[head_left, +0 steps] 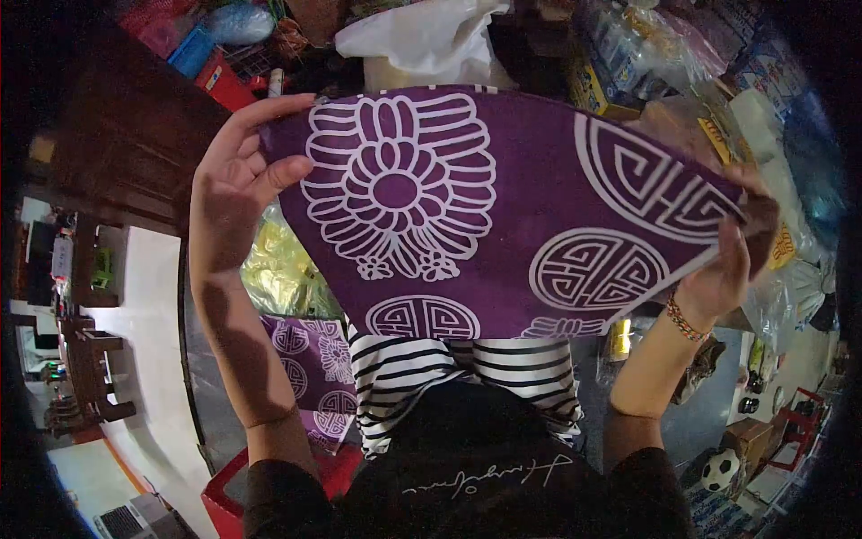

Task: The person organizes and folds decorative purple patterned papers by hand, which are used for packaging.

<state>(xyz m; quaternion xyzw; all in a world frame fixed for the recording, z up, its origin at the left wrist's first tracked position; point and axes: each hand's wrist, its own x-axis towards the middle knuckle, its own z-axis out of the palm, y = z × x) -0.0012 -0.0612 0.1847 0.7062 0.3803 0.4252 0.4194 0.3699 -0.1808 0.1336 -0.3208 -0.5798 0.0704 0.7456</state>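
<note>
A purple patterned cloth [530, 171] is stretched between my two hands, above my lap. White flower shapes and round key motifs cover it. My left hand [238, 166] pinches its upper left corner, with thumb in front and index finger along the top edge. On the other side, my right hand [732, 247] grips the right end, where the fabric bunches between thumb and fingers. Another piece of purple cloth [314, 373] with the same print hangs low on the left, beside my striped clothing [525, 368].
A white plastic bag [417, 40] stands beyond the cloth. Clear bags and boxes [611, 63] crowd the upper right. Yellowish plastic wrapping [283, 265] lies under my left forearm, above a red plastic edge [229, 485]. A soccer ball [720, 470] sits at the lower right.
</note>
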